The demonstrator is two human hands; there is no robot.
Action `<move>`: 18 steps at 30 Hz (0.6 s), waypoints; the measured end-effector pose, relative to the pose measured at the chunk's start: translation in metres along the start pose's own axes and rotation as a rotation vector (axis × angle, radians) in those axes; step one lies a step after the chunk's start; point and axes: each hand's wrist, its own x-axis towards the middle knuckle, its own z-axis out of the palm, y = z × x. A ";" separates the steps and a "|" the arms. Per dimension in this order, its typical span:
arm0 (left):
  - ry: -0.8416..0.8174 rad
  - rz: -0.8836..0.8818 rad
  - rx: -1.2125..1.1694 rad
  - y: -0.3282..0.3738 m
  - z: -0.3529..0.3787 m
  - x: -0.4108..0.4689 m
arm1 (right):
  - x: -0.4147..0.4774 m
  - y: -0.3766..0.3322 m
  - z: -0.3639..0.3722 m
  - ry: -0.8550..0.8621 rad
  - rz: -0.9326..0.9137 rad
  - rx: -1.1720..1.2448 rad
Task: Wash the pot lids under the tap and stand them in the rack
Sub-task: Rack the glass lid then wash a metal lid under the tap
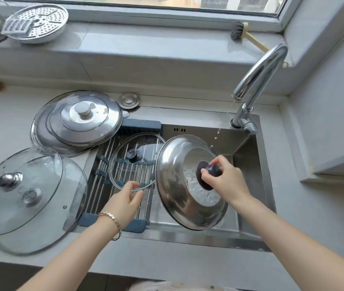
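My right hand (223, 181) grips the dark knob of a steel lid with a glass centre (173, 185), holding it tilted over the sink basin (249, 156). My left hand (125, 201) pinches the near rim of a small glass lid (122, 164) that lies on the roll-up rack (103, 181) across the sink's left half. The tap (257, 80) stands at the back right, and drops of water fall from its spout. Two steel lids (78, 120) are stacked on the counter behind the rack. Two large glass lids (28, 196) overlap at the near left.
A small round metal cap (129, 100) lies on the counter behind the sink. On the windowsill stand a perforated steamer plate with a grater (38, 22) at the left and a dish brush (242, 32) at the right. A wall ledge (335, 162) juts out right of the sink.
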 end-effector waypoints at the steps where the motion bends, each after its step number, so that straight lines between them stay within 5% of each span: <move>1: 0.010 -0.007 0.009 -0.005 -0.001 -0.001 | 0.001 -0.001 0.001 -0.005 0.006 -0.037; 11: 0.034 -0.052 -0.073 -0.037 -0.023 -0.005 | 0.001 -0.008 0.023 -0.002 0.076 -0.207; 18: 0.101 -0.070 -0.068 -0.068 -0.052 -0.003 | 0.011 -0.065 0.062 0.026 -0.196 -0.503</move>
